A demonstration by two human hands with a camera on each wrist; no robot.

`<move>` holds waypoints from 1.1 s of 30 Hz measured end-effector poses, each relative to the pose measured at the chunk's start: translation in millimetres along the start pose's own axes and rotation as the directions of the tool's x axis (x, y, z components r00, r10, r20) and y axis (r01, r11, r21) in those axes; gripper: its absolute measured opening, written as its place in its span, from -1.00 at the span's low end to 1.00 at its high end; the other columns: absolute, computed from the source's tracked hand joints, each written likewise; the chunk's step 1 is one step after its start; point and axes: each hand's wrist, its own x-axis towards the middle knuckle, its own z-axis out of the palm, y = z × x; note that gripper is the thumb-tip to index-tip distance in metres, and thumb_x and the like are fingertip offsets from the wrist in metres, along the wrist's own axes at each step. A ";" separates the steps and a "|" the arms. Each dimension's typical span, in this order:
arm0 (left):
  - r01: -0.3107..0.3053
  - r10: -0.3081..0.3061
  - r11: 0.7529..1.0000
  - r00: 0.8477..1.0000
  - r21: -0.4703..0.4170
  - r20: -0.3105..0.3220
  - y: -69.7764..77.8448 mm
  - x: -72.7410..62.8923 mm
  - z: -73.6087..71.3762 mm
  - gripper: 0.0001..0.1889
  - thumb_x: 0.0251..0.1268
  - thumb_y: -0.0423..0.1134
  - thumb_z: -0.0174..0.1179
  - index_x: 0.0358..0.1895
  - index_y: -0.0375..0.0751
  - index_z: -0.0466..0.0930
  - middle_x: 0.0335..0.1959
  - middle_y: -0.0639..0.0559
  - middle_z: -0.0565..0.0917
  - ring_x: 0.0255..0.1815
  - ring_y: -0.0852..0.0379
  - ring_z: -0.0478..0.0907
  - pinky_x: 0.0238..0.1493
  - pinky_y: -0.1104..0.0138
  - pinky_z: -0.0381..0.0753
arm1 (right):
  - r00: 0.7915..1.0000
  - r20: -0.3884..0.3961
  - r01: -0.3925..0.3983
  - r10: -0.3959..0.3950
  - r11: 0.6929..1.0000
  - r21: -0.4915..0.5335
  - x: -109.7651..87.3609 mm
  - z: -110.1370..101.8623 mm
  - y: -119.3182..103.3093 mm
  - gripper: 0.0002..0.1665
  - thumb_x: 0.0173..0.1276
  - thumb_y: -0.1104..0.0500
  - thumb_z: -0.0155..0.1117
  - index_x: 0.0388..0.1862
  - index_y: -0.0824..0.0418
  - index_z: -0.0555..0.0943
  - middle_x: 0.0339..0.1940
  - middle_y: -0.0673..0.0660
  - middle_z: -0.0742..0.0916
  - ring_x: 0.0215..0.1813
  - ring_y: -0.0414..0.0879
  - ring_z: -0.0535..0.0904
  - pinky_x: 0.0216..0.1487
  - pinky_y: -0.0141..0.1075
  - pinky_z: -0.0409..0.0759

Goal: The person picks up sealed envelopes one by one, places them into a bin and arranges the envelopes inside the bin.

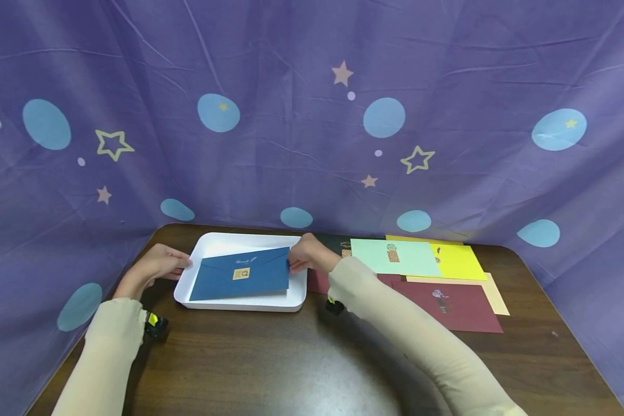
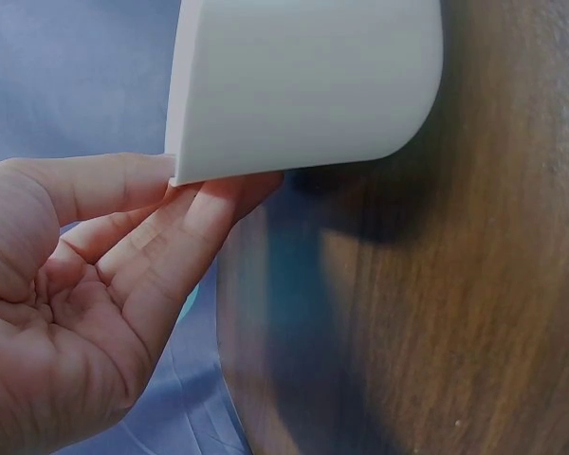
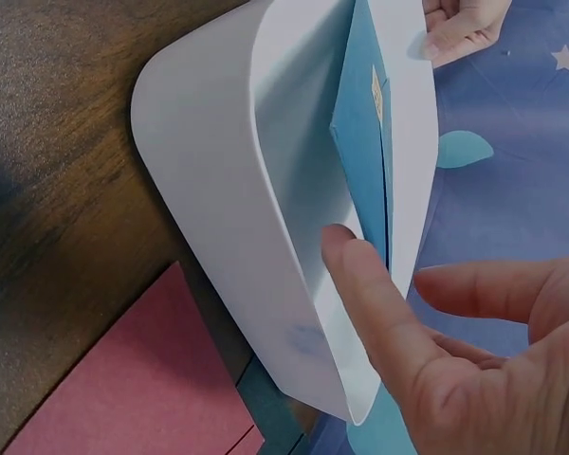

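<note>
A blue envelope (image 1: 262, 274) with a small gold square lies in the white tray (image 1: 239, 308), its near right corner standing above the tray floor. My left hand (image 1: 161, 263) pinches the tray's left rim, thumb on top and fingers underneath, as the left wrist view shows. Over the tray's right end is my right hand (image 1: 307, 253), at the envelope's right edge. In the right wrist view its thumb and index finger (image 3: 379, 313) are spread apart on either side of the envelope (image 3: 365, 161), with a gap visible.
Right of the tray several envelopes overlap: mint green (image 1: 397, 260), yellow (image 1: 464, 263), maroon (image 1: 463, 309), cream (image 1: 497, 296), dark green (image 1: 333, 239) and a red one (image 1: 319, 282) partly under my right arm. A purple patterned curtain (image 1: 312, 150) hangs behind the wooden table (image 1: 239, 358).
</note>
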 end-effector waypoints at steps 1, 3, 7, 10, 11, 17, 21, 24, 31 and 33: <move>0.001 -0.001 1.000 1.000 0.001 0.000 0.5 -0.3 0.0 -0.54 0.39 -0.34 0.19 0.18 -0.70 0.50 0.02 -0.45 0.70 -0.25 0.13 0.73 -0.20 0.25 0.82 | 1.000 0.001 0.003 -0.003 1.000 -0.003 0.0 -0.1 0.0 -0.96 0.24 0.51 0.12 -0.32 0.46 0.47 -0.47 0.29 0.65 -0.48 0.01 0.65 0.01 -0.04 0.79; -0.001 0.001 1.000 1.000 0.002 0.001 0.9 -0.3 0.0 -0.54 0.39 -0.33 0.19 0.18 -0.70 0.50 0.03 -0.45 0.69 -0.24 0.12 0.73 -0.20 0.25 0.82 | 1.000 -0.003 0.005 -0.005 1.000 -0.010 -0.3 -0.1 0.0 -0.94 0.25 0.50 0.11 -0.29 0.47 0.47 -0.42 0.31 0.65 -0.42 0.05 0.67 0.04 -0.03 0.78; -0.006 0.006 1.000 1.000 0.005 0.003 1.5 -0.6 0.0 -0.54 0.40 -0.33 0.19 0.18 -0.70 0.50 0.03 -0.46 0.69 -0.24 0.13 0.73 -0.19 0.25 0.82 | 1.000 -0.016 0.006 -0.007 1.000 -0.019 -0.5 0.1 0.4 -0.88 0.27 0.48 0.11 -0.21 0.51 0.47 -0.36 0.34 0.66 -0.31 0.14 0.71 0.07 -0.02 0.77; -0.006 0.006 1.000 1.000 0.003 0.004 1.7 -0.9 -0.1 -0.54 0.40 -0.33 0.19 0.18 -0.70 0.50 0.02 -0.45 0.70 -0.24 0.13 0.73 -0.20 0.25 0.82 | 1.000 -0.026 0.008 -0.008 1.000 -0.019 -0.7 0.4 1.3 -0.79 0.28 0.48 0.11 -0.12 0.56 0.49 -0.31 0.38 0.68 -0.18 0.26 0.75 0.07 -0.02 0.77; -0.006 0.006 1.000 1.000 0.003 0.005 1.8 -1.1 -0.1 -0.54 0.40 -0.33 0.19 0.18 -0.70 0.50 0.02 -0.45 0.70 -0.24 0.13 0.73 -0.20 0.25 0.82 | 1.000 -0.029 0.007 -0.008 1.000 -0.021 -0.8 0.4 1.6 -0.76 0.28 0.48 0.10 -0.08 0.58 0.48 -0.27 0.41 0.70 -0.12 0.28 0.76 0.07 -0.02 0.77; -0.002 0.002 1.000 1.000 0.007 0.008 1.6 -1.7 0.0 -0.55 0.40 -0.33 0.18 0.18 -0.70 0.50 0.01 -0.44 0.70 -0.25 0.13 0.73 -0.20 0.26 0.82 | 0.999 -0.035 -0.002 0.000 0.999 -0.038 -0.6 1.2 3.7 -0.58 0.31 0.45 0.09 0.14 0.61 0.43 -0.01 0.54 0.71 0.04 0.31 0.73 0.07 -0.05 0.77; 0.002 -0.002 1.000 1.000 0.005 0.008 1.2 -1.7 -0.1 -0.55 0.41 -0.33 0.18 0.19 -0.70 0.50 0.01 -0.44 0.70 -0.25 0.14 0.73 -0.20 0.26 0.82 | 1.000 -0.024 -0.008 0.006 0.999 -0.054 -1.1 1.7 5.2 -0.54 0.34 0.42 0.09 0.19 0.61 0.42 0.04 0.55 0.70 0.04 0.29 0.73 0.10 -0.06 0.76; 0.008 -0.008 1.000 1.000 0.008 0.005 1.0 -1.6 -0.2 -0.54 0.41 -0.33 0.18 0.19 -0.70 0.50 0.02 -0.45 0.70 -0.25 0.13 0.73 -0.20 0.25 0.82 | 1.000 -0.013 -0.016 0.015 0.998 -0.061 -2.5 1.3 5.5 -0.53 0.36 0.40 0.10 0.21 0.59 0.40 0.08 0.55 0.68 0.06 0.28 0.71 0.13 -0.06 0.75; 0.013 -0.013 1.000 1.000 0.013 -0.001 0.6 -1.1 -0.2 -0.54 0.41 -0.32 0.19 0.19 -0.69 0.50 0.05 -0.47 0.68 -0.23 0.11 0.73 -0.19 0.25 0.82 | 1.000 0.006 -0.021 0.021 0.998 -0.062 -3.7 1.0 5.0 -0.50 0.39 0.36 0.12 0.25 0.59 0.37 0.13 0.56 0.64 0.14 0.31 0.67 0.20 -0.04 0.71; 0.017 -0.017 1.000 1.000 0.012 0.000 0.6 -1.0 -0.4 -0.53 0.41 -0.32 0.19 0.20 -0.69 0.49 0.06 -0.47 0.67 -0.23 0.11 0.73 -0.19 0.25 0.82 | 1.000 0.005 -0.019 0.019 0.998 -0.060 -3.7 1.3 5.1 -0.50 0.39 0.36 0.13 0.25 0.59 0.37 0.13 0.56 0.64 0.14 0.31 0.67 0.20 -0.04 0.71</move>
